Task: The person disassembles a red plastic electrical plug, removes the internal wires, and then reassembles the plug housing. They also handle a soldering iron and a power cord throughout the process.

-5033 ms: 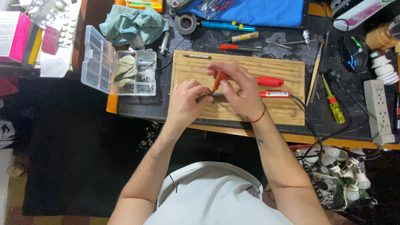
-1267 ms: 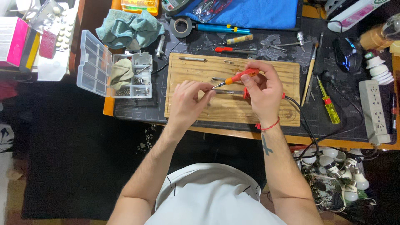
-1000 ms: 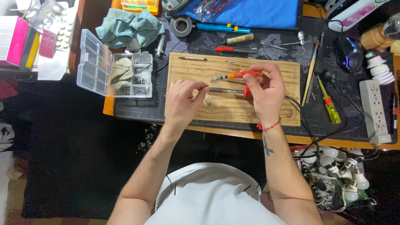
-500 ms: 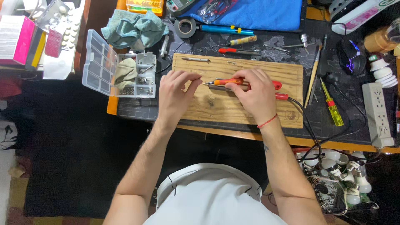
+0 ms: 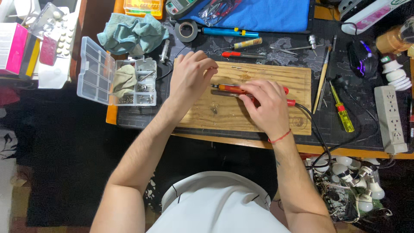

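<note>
**Both hands working low over the wooden board**

Pinching lightly, the left hand (image 5: 192,75) is hovering near the far left corner of the wooden board (image 5: 267,116), fingertips drawn narrow; whether they are holding anything small I cannot tell. Fingers of the right hand (image 5: 267,105) are closing over the red-handled tool (image 5: 233,89), which is lying flat across the board's middle, its cord (image 5: 317,129) trailing off to the right. Left of the board, the open parts box (image 5: 116,77) is sitting within easy reach. A yellow screwdriver (image 5: 340,110) is lying to the right.
</note>
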